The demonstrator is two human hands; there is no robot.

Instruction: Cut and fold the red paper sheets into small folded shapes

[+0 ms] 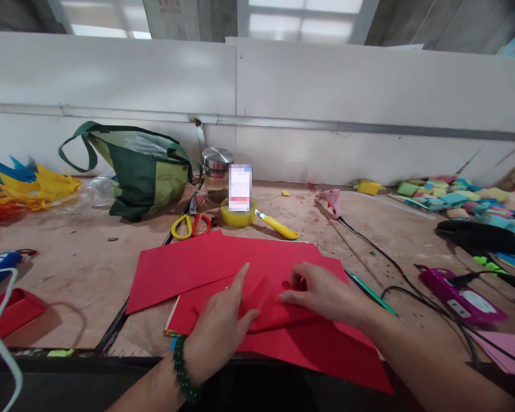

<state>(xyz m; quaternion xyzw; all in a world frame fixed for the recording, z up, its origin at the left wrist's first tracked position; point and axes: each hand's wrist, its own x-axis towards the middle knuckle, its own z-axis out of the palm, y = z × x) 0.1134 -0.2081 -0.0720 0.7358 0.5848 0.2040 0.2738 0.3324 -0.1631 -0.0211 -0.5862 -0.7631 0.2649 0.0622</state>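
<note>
Red sheets (175, 268) are laid out, seemingly unshaped, left hand (221, 320) grip spread, right hand (321, 292) curled, any pinch unclear.

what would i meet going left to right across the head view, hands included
folded red piece → green bag → left hand → right hand → green pen-like tool → purple block with cables
</note>
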